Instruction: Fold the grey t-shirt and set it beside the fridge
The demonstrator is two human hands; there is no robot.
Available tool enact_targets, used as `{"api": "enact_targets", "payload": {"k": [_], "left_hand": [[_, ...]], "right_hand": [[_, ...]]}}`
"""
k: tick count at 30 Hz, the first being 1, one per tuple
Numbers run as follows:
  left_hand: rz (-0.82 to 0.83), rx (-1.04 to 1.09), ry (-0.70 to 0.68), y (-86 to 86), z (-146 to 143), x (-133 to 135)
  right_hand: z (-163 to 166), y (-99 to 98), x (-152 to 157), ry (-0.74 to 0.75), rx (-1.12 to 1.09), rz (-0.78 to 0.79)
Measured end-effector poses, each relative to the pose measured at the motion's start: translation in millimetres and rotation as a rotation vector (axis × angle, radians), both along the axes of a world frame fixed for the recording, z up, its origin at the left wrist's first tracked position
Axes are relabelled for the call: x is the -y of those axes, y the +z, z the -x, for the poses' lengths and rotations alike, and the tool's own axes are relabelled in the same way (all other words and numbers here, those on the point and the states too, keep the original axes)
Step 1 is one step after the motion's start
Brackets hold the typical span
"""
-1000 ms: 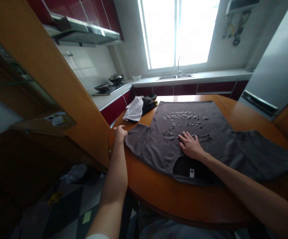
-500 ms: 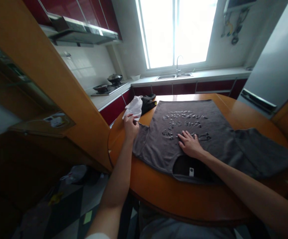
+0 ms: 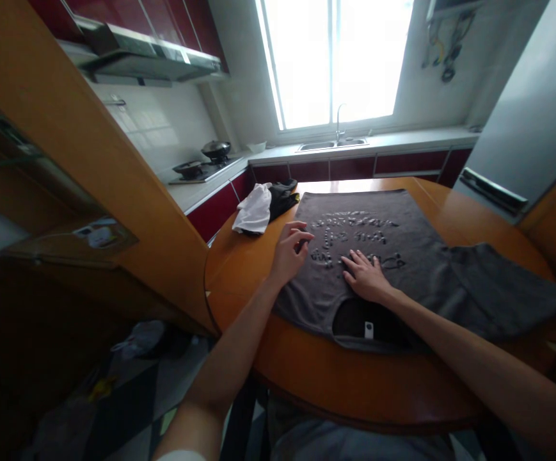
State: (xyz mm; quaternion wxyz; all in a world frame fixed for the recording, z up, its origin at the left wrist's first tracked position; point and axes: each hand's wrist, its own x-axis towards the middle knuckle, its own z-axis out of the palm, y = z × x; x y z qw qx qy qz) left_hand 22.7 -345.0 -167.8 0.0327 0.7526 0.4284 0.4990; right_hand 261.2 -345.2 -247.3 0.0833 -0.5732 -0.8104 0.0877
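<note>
Head view: white cloth [image 3: 254,210] and dark cloth [image 3: 282,196] lie far left on table [image 3: 354,384]; left hand [image 3: 288,253] pinches the grey T-shirt [image 3: 402,256] sleeve folded inward, right hand [image 3: 365,276] flat, open on its chest

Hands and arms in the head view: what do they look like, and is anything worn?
Both forearms are bare, with no watch, rings or gloves visible on the left hand or right hand. A white sleeve edge shows on the left upper arm.
</note>
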Motion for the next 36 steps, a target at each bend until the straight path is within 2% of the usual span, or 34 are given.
{"api": "enact_targets", "payload": {"k": [6, 10, 13, 17, 20, 23, 25, 29, 36], "left_hand": [[0.174, -0.175, -0.227, -26.5, -35.4, 9.2], [0.221, -0.208, -0.257, -31.2, -34.6, 5.3], [0.248, -0.153, -0.166, -27.7, -14.6, -8.2], [0.392, 0.002, 0.096, -24.9, 32.6, -34.0], [0.468, 0.092, 0.289, -28.7, 68.1, -50.7], [0.485, 0.127, 0.394, -35.8, 90.9, -61.6], [0.483, 0.122, 0.419, -40.9, 97.3, -65.8], [0.486, 0.098, 0.383, -48.0, 95.2, -68.9], [0.483, 0.054, 0.359, -49.8, 86.4, -66.0]], "right_hand": [[-0.6, -1.2, -1.5, 0.005, -0.004, -0.009], [-1.3, -1.9, -2.9, 0.006, -0.020, -0.004], [-1.6, -2.7, -3.2, 0.000, -0.037, -0.004], [-0.9, 0.8, 0.1, -0.047, -0.097, -0.079], [1.4, 8.5, -0.1, -0.036, -0.175, -0.145], [7.8, 16.5, -10.5, 0.017, -0.239, -0.141], [15.7, 20.5, -23.6, 0.018, -0.277, -0.080], [39.7, 27.9, -54.9, -0.047, -0.366, 0.070], [81.6, 35.0, -93.4, -0.200, -0.347, 0.078]]}}
